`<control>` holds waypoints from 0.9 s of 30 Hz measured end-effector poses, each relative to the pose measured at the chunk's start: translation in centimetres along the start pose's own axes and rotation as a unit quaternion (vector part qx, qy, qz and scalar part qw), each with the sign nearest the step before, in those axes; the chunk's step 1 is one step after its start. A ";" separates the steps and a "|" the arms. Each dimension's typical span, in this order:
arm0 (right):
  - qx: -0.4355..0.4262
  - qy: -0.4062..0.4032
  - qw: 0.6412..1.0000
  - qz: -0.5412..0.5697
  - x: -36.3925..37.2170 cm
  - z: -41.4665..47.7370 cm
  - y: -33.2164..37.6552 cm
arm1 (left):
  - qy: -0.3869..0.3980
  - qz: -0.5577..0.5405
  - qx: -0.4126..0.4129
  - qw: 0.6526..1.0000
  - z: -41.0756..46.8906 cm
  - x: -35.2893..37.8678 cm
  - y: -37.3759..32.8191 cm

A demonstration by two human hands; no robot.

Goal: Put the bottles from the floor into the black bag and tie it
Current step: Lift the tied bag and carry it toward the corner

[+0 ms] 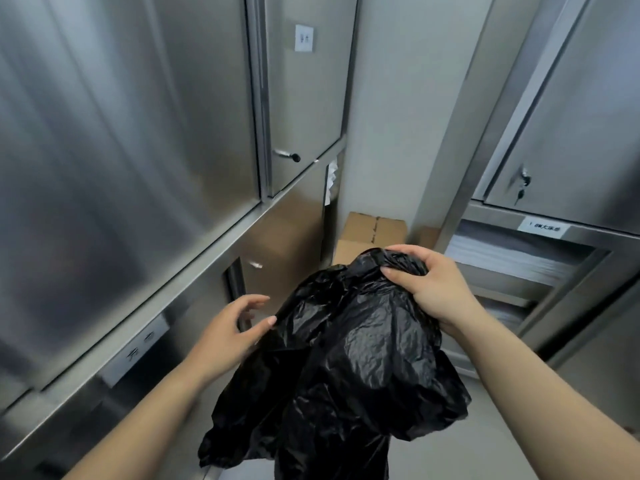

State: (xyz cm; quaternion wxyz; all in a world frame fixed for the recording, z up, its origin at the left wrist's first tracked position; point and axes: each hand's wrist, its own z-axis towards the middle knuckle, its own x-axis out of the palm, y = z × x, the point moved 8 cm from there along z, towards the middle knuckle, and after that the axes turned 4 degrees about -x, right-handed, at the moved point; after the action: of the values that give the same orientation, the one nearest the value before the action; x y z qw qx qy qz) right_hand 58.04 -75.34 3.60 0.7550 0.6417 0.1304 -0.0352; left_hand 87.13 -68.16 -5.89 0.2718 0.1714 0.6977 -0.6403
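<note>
A crumpled black plastic bag (349, 368) hangs in front of me, filling the lower middle of the head view. My right hand (433, 285) grips its bunched top edge from the right and holds it up. My left hand (232, 327) is just left of the bag with fingers spread; its thumb touches or nearly touches the plastic and it holds nothing. No bottles show; the bag hides the floor below it and I cannot see inside it.
Stainless steel cabinets (121, 168) line the left side, with a door handle (287, 154). A steel shelf unit (540, 258) with stacked white sheets stands at the right. A cardboard box (370, 233) sits on the floor behind the bag, against the grey wall.
</note>
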 end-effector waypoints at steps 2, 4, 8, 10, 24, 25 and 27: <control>0.000 0.014 1.000 -0.028 -0.7 2.8 -0.7 | 0.011 -0.017 -0.010 1.000 3.1 1.4 -0.5; -0.007 0.031 0.998 -0.046 -1.5 5.5 -1.0 | 0.028 -0.010 -0.002 1.000 5.9 2.9 -1.6; -0.022 0.052 0.996 -0.066 -2.8 11.0 -1.3 | 0.033 -0.068 -0.015 0.997 11.6 5.4 -3.3; -0.020 0.047 0.996 -0.069 -3.7 13.2 -1.6 | 0.038 -0.101 -0.025 0.994 14.0 6.5 -4.1; -0.033 -0.053 0.989 -0.135 -11.3 24.0 0.6 | 0.168 -0.114 0.061 0.977 29.3 10.6 -9.9; -0.033 -0.062 0.988 -0.138 -11.8 24.5 0.8 | 0.171 -0.117 0.064 0.976 29.9 10.9 -9.9; -0.033 -0.076 0.986 -0.143 -12.6 25.1 0.9 | 0.172 -0.129 0.071 0.974 31.2 11.5 -9.9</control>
State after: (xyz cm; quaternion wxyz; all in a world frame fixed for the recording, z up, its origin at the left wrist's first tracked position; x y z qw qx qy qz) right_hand 49.93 -101.20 11.09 0.7708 0.5865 0.1638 -0.1872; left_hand 77.20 -101.36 -5.87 0.0502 0.2060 0.7029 -0.6789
